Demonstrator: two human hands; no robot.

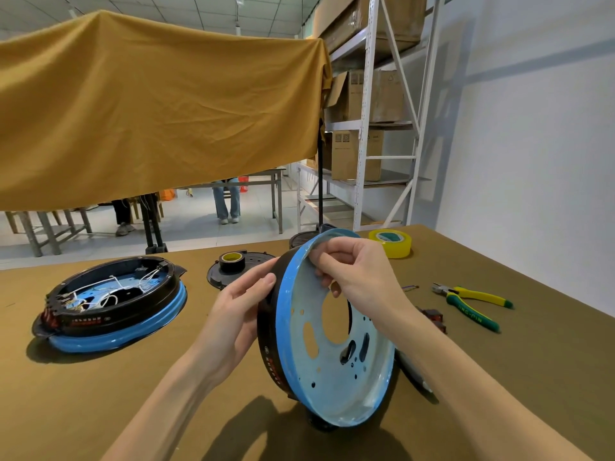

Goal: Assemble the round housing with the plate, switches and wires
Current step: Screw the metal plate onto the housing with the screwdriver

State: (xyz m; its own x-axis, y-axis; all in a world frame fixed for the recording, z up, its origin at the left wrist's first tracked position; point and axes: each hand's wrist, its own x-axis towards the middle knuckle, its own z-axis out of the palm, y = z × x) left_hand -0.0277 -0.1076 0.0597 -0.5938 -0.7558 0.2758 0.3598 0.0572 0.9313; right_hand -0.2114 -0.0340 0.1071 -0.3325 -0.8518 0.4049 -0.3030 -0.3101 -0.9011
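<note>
Housing in hand: the round housing [327, 331] stands on edge, tilted, above the olive-brown table [499, 377]; its black outer wall faces left and its blue-filmed plate [336, 374] with holes and a large round opening faces the camera.
Left hand: the left hand [238, 314] supports the black outer wall from the left, fingers curled round the wall, thumb near the blue rim.
Right hand: the right hand [352, 271] reaches over the upper rim; its fingertips pinch the edge of the blue film at the top of the plate.
Second unit: a second housing [113, 302] lies flat on the table at left, open side up, with white wires [116, 291] and red switches [50, 316] inside, on a blue ring.
Table, rear: black tape roll [232, 261] on a black cover disc [218, 277]; yellow tape roll [392, 242] at right.
Table, right: yellow-green pliers [472, 301]; small red-black parts [432, 316] just behind the right forearm.
</note>
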